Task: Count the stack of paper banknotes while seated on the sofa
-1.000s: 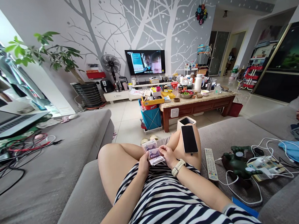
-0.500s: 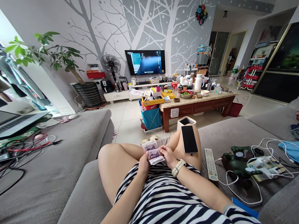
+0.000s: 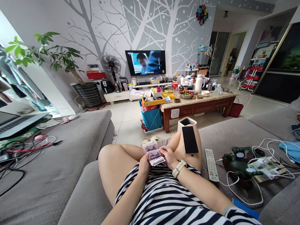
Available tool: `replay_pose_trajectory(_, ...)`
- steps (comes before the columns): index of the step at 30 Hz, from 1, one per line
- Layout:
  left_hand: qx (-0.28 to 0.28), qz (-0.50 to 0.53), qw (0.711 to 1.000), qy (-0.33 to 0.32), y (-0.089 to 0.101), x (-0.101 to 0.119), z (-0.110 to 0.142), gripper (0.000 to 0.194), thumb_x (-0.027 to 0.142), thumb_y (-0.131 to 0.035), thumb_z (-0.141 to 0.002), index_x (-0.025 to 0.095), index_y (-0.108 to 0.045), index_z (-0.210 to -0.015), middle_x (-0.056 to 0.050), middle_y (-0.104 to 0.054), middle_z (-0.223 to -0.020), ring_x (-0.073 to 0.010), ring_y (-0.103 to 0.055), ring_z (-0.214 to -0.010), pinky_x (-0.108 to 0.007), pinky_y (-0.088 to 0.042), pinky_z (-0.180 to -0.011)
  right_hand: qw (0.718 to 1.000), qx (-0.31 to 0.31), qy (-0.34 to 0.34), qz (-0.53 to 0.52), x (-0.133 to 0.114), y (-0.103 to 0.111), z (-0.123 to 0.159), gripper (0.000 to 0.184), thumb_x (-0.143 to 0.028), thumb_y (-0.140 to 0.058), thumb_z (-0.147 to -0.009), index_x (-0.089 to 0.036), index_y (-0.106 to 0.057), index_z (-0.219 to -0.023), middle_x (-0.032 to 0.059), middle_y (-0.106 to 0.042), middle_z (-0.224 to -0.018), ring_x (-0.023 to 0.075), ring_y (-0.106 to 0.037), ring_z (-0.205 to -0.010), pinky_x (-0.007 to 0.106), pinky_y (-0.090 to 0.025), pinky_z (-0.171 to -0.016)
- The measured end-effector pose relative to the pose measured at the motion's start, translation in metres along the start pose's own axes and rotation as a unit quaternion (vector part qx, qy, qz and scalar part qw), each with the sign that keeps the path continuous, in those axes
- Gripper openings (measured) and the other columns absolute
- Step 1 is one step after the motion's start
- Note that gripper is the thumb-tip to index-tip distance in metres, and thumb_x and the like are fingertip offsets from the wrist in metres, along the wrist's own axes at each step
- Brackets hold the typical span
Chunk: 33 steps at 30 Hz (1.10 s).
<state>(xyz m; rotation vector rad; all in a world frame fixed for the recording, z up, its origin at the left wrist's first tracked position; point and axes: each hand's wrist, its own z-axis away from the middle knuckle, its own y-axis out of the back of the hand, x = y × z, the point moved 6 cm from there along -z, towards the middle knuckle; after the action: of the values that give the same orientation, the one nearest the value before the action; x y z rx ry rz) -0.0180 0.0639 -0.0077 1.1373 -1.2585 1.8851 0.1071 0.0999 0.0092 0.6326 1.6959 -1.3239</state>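
A stack of purple-and-white banknotes (image 3: 153,154), marked with a 5, lies fanned and partly folded between my hands above my lap. My left hand (image 3: 144,164) grips the stack from its left side, thumb on top. On the other side, my right hand (image 3: 168,155) pinches the right edge of the notes; a pale watch (image 3: 179,168) is on that wrist. Fingers under the notes are hidden. A black-screened phone (image 3: 189,140) rests on my right leg, just beyond my right hand.
A remote control (image 3: 212,165) lies on the grey sofa to the right, near a dark green figure (image 3: 239,163) and a power strip (image 3: 268,169) with white cables. Tangled cables (image 3: 12,166) and a laptop (image 3: 14,124) are at left. Ahead stands a crowded coffee table (image 3: 199,104).
My hands and the banknotes hold the same position. Only the picture on the television screen differs.
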Motion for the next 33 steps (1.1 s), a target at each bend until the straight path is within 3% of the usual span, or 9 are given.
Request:
replay_pose_trajectory(4,0.003,-0.007,1.0,-0.002,0.0,0.002,0.002,0.023,0.033,-0.053,-0.078,0.014,-0.066,-0.08,-0.008,-0.072,-0.068,-0.0253,-0.069,-0.079,-0.036,-0.054,-0.073,1.0,0.002,0.002,0.002,0.0,0.001,0.0,0.027,-0.039,-0.069,-0.065,-0.02,-0.051,-0.064,-0.0061,-0.044,-0.053,0.0104,-0.038,-0.049,0.024,-0.03,-0.05)
replay_pose_trajectory(10,0.003,-0.019,1.0,-0.012,-0.002,0.007,0.006,0.027,0.038,-0.059,-0.073,0.012,-0.067,-0.076,-0.008,-0.072,-0.067,-0.0261,-0.069,-0.076,-0.036,-0.054,-0.07,1.0,0.002,0.0,0.015,0.004,0.004,-0.002,0.027,-0.039,-0.069,-0.065,-0.019,-0.051,-0.063,-0.0077,-0.041,-0.049,0.0082,-0.032,-0.045,0.022,-0.024,-0.046)
replay_pose_trajectory(17,0.012,-0.032,0.999,-0.034,-0.003,0.01,0.007,0.037,0.044,-0.062,-0.068,0.009,-0.069,-0.079,-0.012,-0.074,-0.075,-0.0284,-0.068,-0.081,-0.037,-0.053,-0.074,0.999,-0.008,0.0,0.052,0.007,0.003,-0.003,0.034,-0.05,-0.062,-0.072,-0.018,-0.054,-0.061,-0.003,-0.051,-0.046,0.0107,-0.041,-0.043,0.024,-0.031,-0.048)
replay_pose_trajectory(24,-0.021,-0.032,0.999,-0.016,-0.003,0.009,0.01,0.028,0.033,-0.066,-0.067,0.012,-0.068,-0.084,-0.009,-0.073,-0.072,-0.0266,-0.069,-0.075,-0.037,-0.052,-0.073,0.995,0.044,0.033,0.089,0.006,0.01,-0.009,0.034,-0.045,-0.072,-0.062,-0.02,-0.049,-0.068,-0.0059,-0.05,-0.054,0.0112,-0.044,-0.05,0.024,-0.034,-0.051)
replay_pose_trajectory(33,-0.038,-0.029,0.999,-0.008,-0.002,0.002,0.005,0.026,0.029,-0.068,-0.064,0.013,-0.065,-0.083,-0.007,-0.072,-0.068,-0.0251,-0.068,-0.068,-0.037,-0.052,-0.071,0.985,0.051,0.055,0.157,0.002,0.013,-0.009,0.034,-0.05,-0.062,-0.07,-0.02,-0.048,-0.063,-0.0057,-0.043,-0.05,0.0117,-0.04,-0.05,0.024,-0.031,-0.049)
